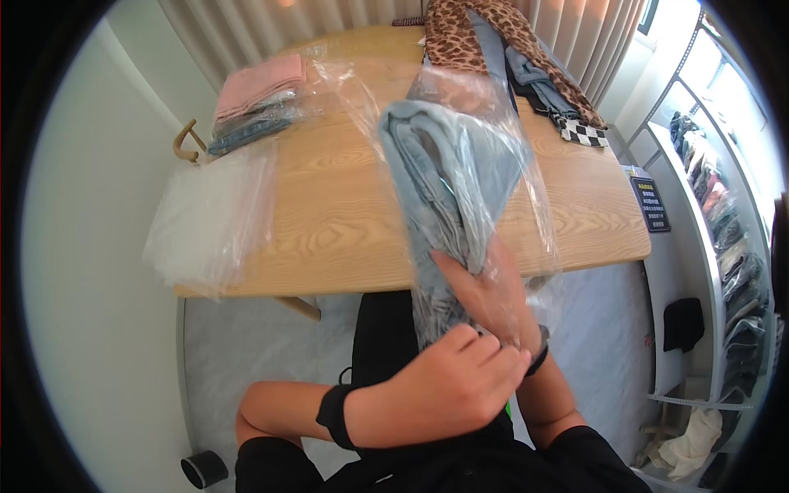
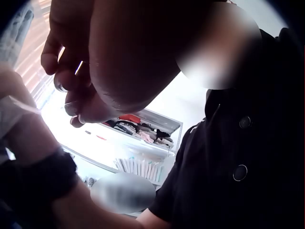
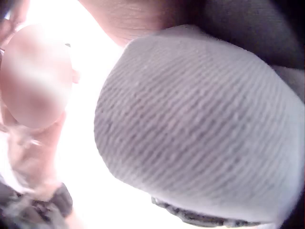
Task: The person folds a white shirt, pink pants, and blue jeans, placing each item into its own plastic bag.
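Folded light-blue jeans [image 1: 448,156] are inside a clear plastic bag [image 1: 538,214], held up over the table's front edge. My right hand [image 1: 497,287] reaches into the bag and grips the lower part of the jeans, its thumb lying across the folds. Close-up ribbed pale denim [image 3: 200,129] fills much of the right wrist view. Beside the right wrist, my left hand [image 1: 448,382] has curled fingers that pinch the bag near its open end. In the left wrist view those fingers [image 2: 78,88] appear dark, with the banded right forearm below.
On the wooden table [image 1: 329,205] lie a stack of clear bags [image 1: 209,218] and a pile of folded clothes [image 1: 259,94] at left. Leopard-print clothing [image 1: 456,41] and other trousers lie at the back right. A shelf rack [image 1: 727,271] with packed garments stands at right.
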A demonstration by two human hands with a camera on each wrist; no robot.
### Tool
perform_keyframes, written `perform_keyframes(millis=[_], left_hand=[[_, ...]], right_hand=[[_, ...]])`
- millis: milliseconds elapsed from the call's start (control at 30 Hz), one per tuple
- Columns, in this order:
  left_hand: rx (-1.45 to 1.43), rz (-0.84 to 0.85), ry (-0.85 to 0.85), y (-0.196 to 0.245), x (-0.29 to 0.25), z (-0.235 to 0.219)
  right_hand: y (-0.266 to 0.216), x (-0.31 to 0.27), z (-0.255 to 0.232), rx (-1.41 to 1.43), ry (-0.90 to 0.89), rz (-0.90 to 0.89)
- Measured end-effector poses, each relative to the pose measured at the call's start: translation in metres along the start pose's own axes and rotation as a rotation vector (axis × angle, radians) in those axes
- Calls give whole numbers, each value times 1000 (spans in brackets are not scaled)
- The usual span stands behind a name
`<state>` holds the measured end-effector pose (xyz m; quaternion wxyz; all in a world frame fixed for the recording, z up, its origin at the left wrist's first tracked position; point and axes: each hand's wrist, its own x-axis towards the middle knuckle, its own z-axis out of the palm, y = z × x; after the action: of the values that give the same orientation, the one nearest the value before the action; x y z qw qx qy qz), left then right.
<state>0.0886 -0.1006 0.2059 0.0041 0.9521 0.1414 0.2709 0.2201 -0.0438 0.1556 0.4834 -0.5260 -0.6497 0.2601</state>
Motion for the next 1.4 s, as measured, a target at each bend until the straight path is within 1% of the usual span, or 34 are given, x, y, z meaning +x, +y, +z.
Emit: perform_keyframes(millis=[33, 100, 133, 167, 233, 300, 367, 400, 433, 467, 500, 533, 567, 600, 633, 667, 700, 733, 767, 800, 833, 900, 933, 1000, 1067, 1133, 1167, 1200, 1233, 1267, 1300, 1333, 1367, 1400], left_hand=[[6, 7, 3, 5, 0, -1], [-24, 24, -39, 13, -2, -3], [8, 22, -61, 15, -4, -6], [9, 24, -61, 13, -5, -7], [93, -48, 14, 8, -9, -10], [-23, -142, 189, -4, -16, -5], [-203, -382, 354, -18, -30, 7], [-215, -562, 418, -24, -41, 16], [-227, -745, 482, -29, -52, 27], [-300, -892, 488, -35, -61, 40], [-309, -892, 493, -38, -67, 51], [-509, -1054, 506, -37, -74, 61], [-712, -1210, 515, -37, -80, 71], [-853, -1238, 443, -38, -85, 80], [-914, -1266, 418, -38, -90, 95], [-982, -1276, 380, -38, -93, 108], [-1048, -1284, 338, -37, -94, 115], [-1051, -1287, 335, -41, -93, 121], [-1127, -1307, 313, -45, -91, 124], [-1202, -1323, 291, -48, -91, 128], [-1204, -1321, 290, -49, -93, 132], [-1136, -1231, 354, -50, -96, 141], [-1141, -1229, 356, -49, -97, 145], [-1208, -1185, 452, -47, -98, 152], [-1149, -1184, 447, -42, -93, 144], [-1037, -1176, 387, -38, -97, 142], [-1040, -1173, 388, -39, -97, 140], [-942, -1103, 366, -37, -95, 136], [-847, -1038, 342, -35, -94, 134], [-765, -988, 321, -32, -93, 137], [-781, -1001, 305, -22, -96, 135], [-612, -848, 207, -18, -95, 135], [-443, -688, 114, -15, -92, 137], [-462, -612, 179, -9, -88, 144]], right_hand=[[-1, 5, 4, -2, 6, -8], [-1, 14, 7, -18, 114, -34], [1, 17, 8, -102, 168, -62], [3, 23, 6, -102, 170, -63], [9, 38, -4, -492, 48, -28], [16, 57, -11, -492, 41, -235], [8, 66, -8, -700, 184, -206], [15, 64, -3, -647, 199, -172], [22, 57, 0, -654, 190, -170], [29, 46, 0, -743, 54, -144], [32, 34, 0, -831, -80, -115], [32, 23, 1, -891, -245, 19], [37, 12, 6, -902, -244, 19], [49, 0, 15, -873, -216, 5], [60, -9, 22, -844, -192, -8], [70, -14, 28, -813, -150, -36], [71, -15, 30, -816, -157, -28], [72, -13, 32, -822, -145, -7], [73, -10, 34, -826, -132, 14], [76, -6, 34, -826, -133, 15], [83, -2, 32, -818, -103, -21], [92, 6, 31, -818, -74, -57], [95, 10, 30, -844, -52, -97], [94, 14, 29, -869, -28, -148], [76, 1, 21, -489, 29, -204], [54, -34, 2, -200, -4, -118], [56, -54, -7, -94, -11, -75], [70, -80, -18, -56, -132, 81], [74, -91, -27, -61, -136, 88], [75, -101, -35, 240, -190, 407], [71, -117, -39, 549, -231, 737], [73, -127, -42, 719, -160, 776], [74, -127, -47, 717, -153, 780], [76, -125, -53, 1011, -103, 813]])
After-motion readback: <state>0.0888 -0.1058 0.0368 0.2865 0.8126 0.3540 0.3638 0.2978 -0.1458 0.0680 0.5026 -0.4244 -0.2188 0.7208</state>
